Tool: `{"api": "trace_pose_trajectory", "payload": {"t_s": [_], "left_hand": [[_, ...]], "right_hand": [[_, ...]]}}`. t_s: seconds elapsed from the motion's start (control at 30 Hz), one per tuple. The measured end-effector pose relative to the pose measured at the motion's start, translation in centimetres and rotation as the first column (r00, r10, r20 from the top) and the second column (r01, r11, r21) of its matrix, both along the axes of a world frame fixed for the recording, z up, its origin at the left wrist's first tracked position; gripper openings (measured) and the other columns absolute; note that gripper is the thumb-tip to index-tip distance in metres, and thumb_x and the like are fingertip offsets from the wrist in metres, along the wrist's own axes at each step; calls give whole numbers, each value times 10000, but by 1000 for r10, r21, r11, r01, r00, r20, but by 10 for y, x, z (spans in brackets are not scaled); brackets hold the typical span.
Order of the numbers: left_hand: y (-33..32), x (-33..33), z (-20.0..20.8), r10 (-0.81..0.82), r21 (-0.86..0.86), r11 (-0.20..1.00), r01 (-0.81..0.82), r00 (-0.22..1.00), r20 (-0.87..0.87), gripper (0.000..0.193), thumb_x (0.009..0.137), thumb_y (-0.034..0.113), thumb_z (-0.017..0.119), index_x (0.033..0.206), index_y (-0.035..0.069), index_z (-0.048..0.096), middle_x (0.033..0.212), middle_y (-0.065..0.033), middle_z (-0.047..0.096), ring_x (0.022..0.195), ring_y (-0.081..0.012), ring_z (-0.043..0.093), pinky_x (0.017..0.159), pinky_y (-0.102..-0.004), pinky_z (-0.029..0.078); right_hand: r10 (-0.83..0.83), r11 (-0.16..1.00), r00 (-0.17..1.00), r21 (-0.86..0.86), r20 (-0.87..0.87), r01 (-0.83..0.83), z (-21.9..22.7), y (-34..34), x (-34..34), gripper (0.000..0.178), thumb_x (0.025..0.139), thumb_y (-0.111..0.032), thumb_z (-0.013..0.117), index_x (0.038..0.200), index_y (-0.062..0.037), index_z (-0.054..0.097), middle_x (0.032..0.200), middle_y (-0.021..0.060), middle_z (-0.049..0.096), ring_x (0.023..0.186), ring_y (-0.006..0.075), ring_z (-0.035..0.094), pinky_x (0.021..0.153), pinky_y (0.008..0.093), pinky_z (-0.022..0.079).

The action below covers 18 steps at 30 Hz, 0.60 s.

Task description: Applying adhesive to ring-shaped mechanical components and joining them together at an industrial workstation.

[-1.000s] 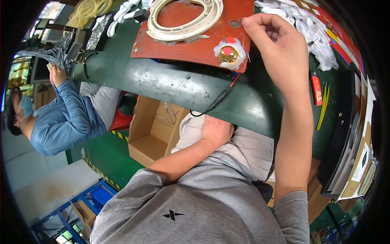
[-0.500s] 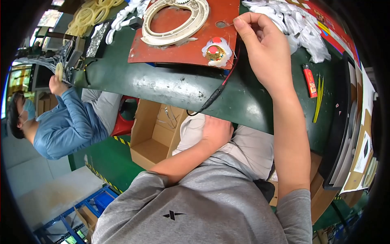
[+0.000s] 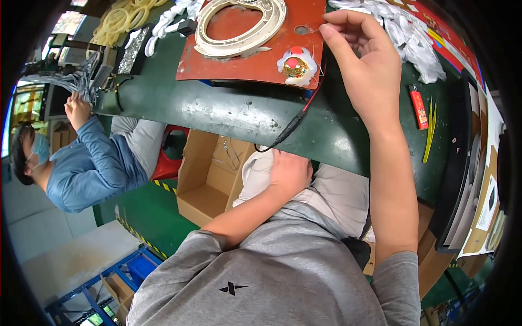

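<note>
My right hand (image 3: 372,68) is raised at the right edge of a red board (image 3: 234,70). Its thumb and forefinger are brought together in a pinch beside a small round hole (image 3: 300,30) in the board. A faint thin strand seems to run from the hole to the fingertips; too fine to name. Below the hole lies a small white lobed piece (image 3: 297,66) with a gold dome and red spots. A white plastic ring-shaped track (image 3: 204,41) sits on the board. My left hand (image 3: 292,173) rests on my lap below the table edge, its fingers mostly hidden.
A black cable (image 3: 288,129) with a red wire hangs from the board over the table edge. Right lie a red lighter (image 3: 418,107), yellow-green tweezers (image 3: 430,132) and white bundles (image 3: 413,51). An open carton (image 3: 204,198) stands below; a masked person (image 3: 89,163) sits at left.
The whole view has shifted slightly. My right hand stays by the hole, its pinch a little higher relative to the board. My left hand has not moved. The person at left has shifted a hand.
</note>
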<state>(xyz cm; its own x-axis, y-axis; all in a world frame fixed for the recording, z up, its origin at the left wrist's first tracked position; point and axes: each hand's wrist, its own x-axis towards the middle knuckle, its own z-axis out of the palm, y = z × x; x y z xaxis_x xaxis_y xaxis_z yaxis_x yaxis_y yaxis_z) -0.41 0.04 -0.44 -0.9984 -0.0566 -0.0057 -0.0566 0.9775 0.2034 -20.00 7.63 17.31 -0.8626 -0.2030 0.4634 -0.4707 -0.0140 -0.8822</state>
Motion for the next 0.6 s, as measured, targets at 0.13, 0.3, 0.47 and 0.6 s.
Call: {"api": "trace_pose_trajectory", "payload": {"t_s": [0.13, 0.3, 0.47, 0.6], "left_hand": [[-2, 0, -2, 32, 23, 999, -34, 996, 86, 326, 837, 279, 645, 1072, 58, 692, 1082, -167, 635, 1076, -373, 554, 1020, -561, 341], [-18, 2, 2, 98, 15, 995, -99, 995, 31, 310, 826, 265, 647, 1067, 76, 695, 1055, -168, 645, 1055, -366, 575, 1039, -566, 330], [-3, 3, 0, 37, 40, 998, -39, 998, 48, 330, 819, 260, 658, 1079, 59, 685, 1091, -174, 646, 1072, -361, 573, 998, -538, 359], [3, 0, -7, 14, 52, 998, -19, 994, 104, 341, 813, 242, 665, 1080, 30, 670, 1113, -174, 642, 1068, -355, 572, 952, -515, 384]], "right_hand": [[110, 993, 981, -68, 157, -101, -1, 6, -4, 215, 931, -92, 718, 1117, 11, 688, 960, 10, 683, 879, 68, 618, 828, 216, 490], [125, 992, 965, -20, 229, -123, 8, 4, -2, 203, 908, -118, 749, 1062, 12, 721, 929, 10, 689, 871, 56, 610, 807, 205, 480], [59, 992, 987, 104, 152, -75, 13, 1, -2, 206, 905, -167, 757, 998, 14, 724, 851, -7, 679, 792, 42, 594, 719, 196, 462], [19, 967, 996, 251, 83, -39, 18, 0, -5, 228, 916, -201, 748, 974, 17, 712, 806, -24, 656, 737, 27, 560, 660, 192, 436]]}}
